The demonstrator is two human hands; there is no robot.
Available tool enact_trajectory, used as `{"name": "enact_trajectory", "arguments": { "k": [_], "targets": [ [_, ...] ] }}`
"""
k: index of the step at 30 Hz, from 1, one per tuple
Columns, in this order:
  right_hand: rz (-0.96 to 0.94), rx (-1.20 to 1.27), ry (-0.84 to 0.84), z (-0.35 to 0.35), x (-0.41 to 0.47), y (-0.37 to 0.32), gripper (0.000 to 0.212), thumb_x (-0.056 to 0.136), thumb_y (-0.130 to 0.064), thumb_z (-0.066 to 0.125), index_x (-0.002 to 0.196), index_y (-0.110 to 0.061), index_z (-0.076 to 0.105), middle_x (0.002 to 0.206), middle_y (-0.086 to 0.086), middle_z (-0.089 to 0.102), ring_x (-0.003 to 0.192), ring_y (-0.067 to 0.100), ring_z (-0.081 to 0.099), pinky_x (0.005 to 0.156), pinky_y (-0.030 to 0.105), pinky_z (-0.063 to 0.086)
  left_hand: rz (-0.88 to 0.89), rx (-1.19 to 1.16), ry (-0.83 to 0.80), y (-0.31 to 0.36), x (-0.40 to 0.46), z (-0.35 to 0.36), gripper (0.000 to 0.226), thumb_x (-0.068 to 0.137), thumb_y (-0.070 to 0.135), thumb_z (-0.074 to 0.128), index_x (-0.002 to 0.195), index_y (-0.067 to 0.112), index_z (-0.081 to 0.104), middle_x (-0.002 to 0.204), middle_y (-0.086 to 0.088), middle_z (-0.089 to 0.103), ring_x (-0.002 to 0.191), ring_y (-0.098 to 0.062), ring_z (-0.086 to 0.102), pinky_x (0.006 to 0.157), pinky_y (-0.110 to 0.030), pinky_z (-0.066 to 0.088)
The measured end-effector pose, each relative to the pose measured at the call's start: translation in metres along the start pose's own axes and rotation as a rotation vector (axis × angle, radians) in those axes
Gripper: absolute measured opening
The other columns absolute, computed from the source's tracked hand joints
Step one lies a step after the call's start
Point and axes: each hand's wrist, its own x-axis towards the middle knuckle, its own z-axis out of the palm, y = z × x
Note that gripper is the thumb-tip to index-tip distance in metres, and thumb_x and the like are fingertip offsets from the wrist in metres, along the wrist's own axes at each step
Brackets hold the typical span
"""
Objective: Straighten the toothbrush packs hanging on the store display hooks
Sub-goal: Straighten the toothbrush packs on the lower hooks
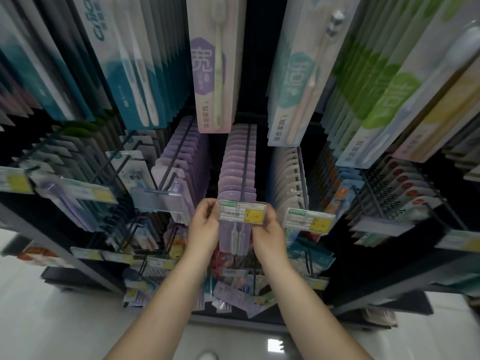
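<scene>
- Both bare forearms rise from the bottom edge of the head view and draw closer toward the hands at mid-frame.
- The left hand [204,226] is raised with its back toward the camera, fingers curled inward to the right, its grip closed in a pinch at the fingertips.
- The right hand [267,231] sits just beside it, a little lower, fingers bent inward to the left, its grip likewise a pinch.
- The two hands face each other, near but apart, wrists roughly straight in line with the forearms.
- No sleeves cover either arm.
</scene>
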Motion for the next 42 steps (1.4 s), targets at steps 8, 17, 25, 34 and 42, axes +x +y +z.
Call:
{"name": "enact_trajectory", "arguments": {
  "k": [8, 17, 25, 34, 42],
  "targets": [
    [0.029, 0.073, -0.012, 0.002, -0.002, 0.003, 0.029, 0.089, -0.012, 0.058, 0.091, -0.041, 0.057, 0.111, -0.007, 0.063, 0.106, 0.007, 0.058, 0.095, 0.028, 0.046, -0.116, -0.219, 0.044, -0.003, -0.008, 0.004, 0.020, 0.095, 0.014, 0.048, 0.086, 0.019, 0.066, 0.089, 0.001, 0.068, 0.084, -0.009, 0.063, 0.074, -0.019, 0.050],
    [0.061, 0.242, -0.089, -0.003, -0.016, 0.006, 0.021, 0.087, -0.009, 0.061, 0.089, -0.030, 0.064, 0.086, -0.015, 0.069, 0.077, -0.009, 0.064, 0.062, 0.007, 0.047, -0.129, -0.361, 0.066, -0.016, -0.021, -0.005, 0.033, 0.093, 0.006, 0.048, 0.072, 0.018, 0.071, 0.074, 0.003, 0.073, 0.073, -0.008, 0.066, 0.072, -0.024, 0.050],
    [0.059, 0.269, -0.130, 0.010, -0.022, 0.016, 0.024, 0.088, -0.002, 0.058, 0.095, -0.024, 0.066, 0.095, -0.009, 0.071, 0.087, 0.000, 0.067, 0.076, 0.012, 0.050, -0.169, -0.477, 0.117, -0.023, -0.024, -0.016, 0.051, 0.092, 0.003, 0.045, 0.054, 0.023, 0.072, 0.061, 0.005, 0.070, 0.058, -0.002, 0.064, 0.059, -0.015, 0.051],
    [-0.003, 0.137, -0.218, 0.036, -0.012, 0.017, 0.027, 0.088, -0.007, 0.059, 0.111, -0.021, 0.062, 0.115, -0.004, 0.064, 0.108, 0.007, 0.058, 0.089, 0.009, 0.044, -0.179, -0.380, 0.100, -0.024, -0.018, -0.037, 0.016, 0.077, 0.023, 0.068, 0.062, 0.024, 0.073, 0.067, 0.004, 0.070, 0.066, -0.007, 0.063, 0.073, -0.026, 0.048],
    [-0.006, 0.064, -0.190, 0.042, 0.001, 0.022, 0.020, 0.085, -0.009, 0.064, 0.104, -0.014, 0.067, 0.105, 0.002, 0.068, 0.100, 0.013, 0.063, 0.082, 0.012, 0.046, -0.225, -0.291, 0.124, -0.018, -0.023, -0.045, 0.027, 0.089, 0.015, 0.057, 0.069, 0.018, 0.073, 0.077, -0.004, 0.071, 0.080, -0.020, 0.062, 0.081, -0.035, 0.048]
  ]
}}
